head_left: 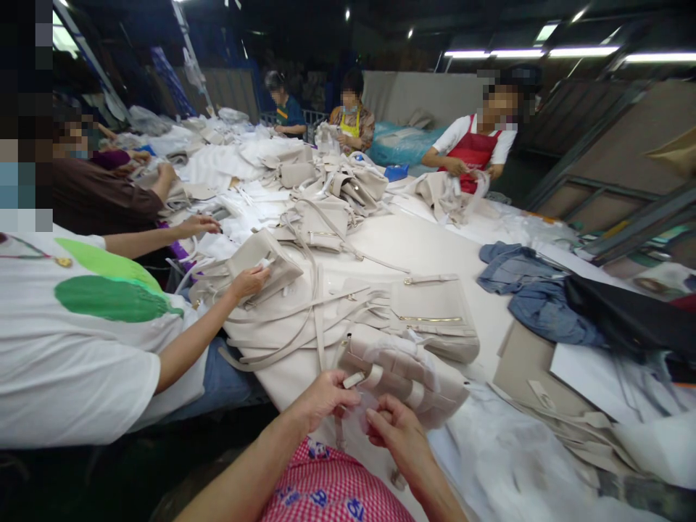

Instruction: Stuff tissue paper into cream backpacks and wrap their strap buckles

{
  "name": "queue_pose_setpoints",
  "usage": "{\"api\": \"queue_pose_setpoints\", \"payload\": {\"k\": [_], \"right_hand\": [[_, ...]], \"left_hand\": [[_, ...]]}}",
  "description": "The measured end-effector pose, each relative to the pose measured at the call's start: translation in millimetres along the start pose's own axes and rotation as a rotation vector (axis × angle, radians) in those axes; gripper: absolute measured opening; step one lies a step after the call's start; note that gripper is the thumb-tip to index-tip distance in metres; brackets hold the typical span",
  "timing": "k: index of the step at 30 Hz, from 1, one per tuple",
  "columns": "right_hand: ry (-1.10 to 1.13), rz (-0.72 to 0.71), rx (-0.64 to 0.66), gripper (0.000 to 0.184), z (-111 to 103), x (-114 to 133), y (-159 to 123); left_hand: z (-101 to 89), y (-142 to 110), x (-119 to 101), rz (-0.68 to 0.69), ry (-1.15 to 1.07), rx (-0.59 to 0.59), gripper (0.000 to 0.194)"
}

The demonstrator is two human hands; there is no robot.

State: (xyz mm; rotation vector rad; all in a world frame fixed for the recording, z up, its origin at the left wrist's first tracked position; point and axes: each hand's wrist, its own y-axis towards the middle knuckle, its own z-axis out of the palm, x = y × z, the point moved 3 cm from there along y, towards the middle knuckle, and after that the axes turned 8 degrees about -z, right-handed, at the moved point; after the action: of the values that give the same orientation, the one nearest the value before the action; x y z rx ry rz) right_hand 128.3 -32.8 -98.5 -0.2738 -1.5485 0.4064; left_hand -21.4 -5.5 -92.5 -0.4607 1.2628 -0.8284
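A beige handbag [435,388] lies tilted at the table's near edge, just beyond my hands, with pale wrapping around its handle. My left hand [326,399] is closed in a pinch on a thin translucent wrapping sheet [359,415]. Right above those fingertips is a small beige strap end [353,379] with metal on it. The other side of the same sheet is pinched by my right hand [401,429], in front of the bag. A second beige bag [435,301] with gold zips lies flat behind the first.
At my left a co-worker in a white shirt handles another beige bag [272,257]. Long straps [293,326] spread across the table [396,232]. White wrapping [500,442] and blue-grey cloth [544,297] lie at right. Several people work around the far pile.
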Motion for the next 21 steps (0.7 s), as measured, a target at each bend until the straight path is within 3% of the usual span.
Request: {"api": "queue_pose_setpoints", "payload": {"k": [4, 7, 11, 14, 17, 21], "right_hand": [[0.027, -0.027, 0.124, 0.03, 4, 5, -6], [0.048, -0.037, 0.287, 0.027, 15, 16, -14], [-0.044, -0.066, 0.365, 0.037, 31, 19, -14], [-0.202, -0.113, 0.237, 0.051, 30, 16, -1], [-0.257, -0.136, 0.05, 0.047, 16, 11, 12], [-0.159, -0.072, 0.018, 0.044, 8, 4, 15]], "left_hand": [[-0.2, -3, -3, -0.014, -0.025, 0.067, 0.04], [-3.6, -3, -6, 0.083, 0.074, -0.049, 0.038], [-5.5, -8, -15, 0.209, 0.205, -0.169, 0.022], [-5.9, -16, -28, 0.323, 0.375, -0.271, 0.009], [-4.8, -20, -34, 0.368, 0.477, -0.357, 0.006], [-1.1, -13, -25, 0.275, 0.336, -0.286, 0.007]]}}
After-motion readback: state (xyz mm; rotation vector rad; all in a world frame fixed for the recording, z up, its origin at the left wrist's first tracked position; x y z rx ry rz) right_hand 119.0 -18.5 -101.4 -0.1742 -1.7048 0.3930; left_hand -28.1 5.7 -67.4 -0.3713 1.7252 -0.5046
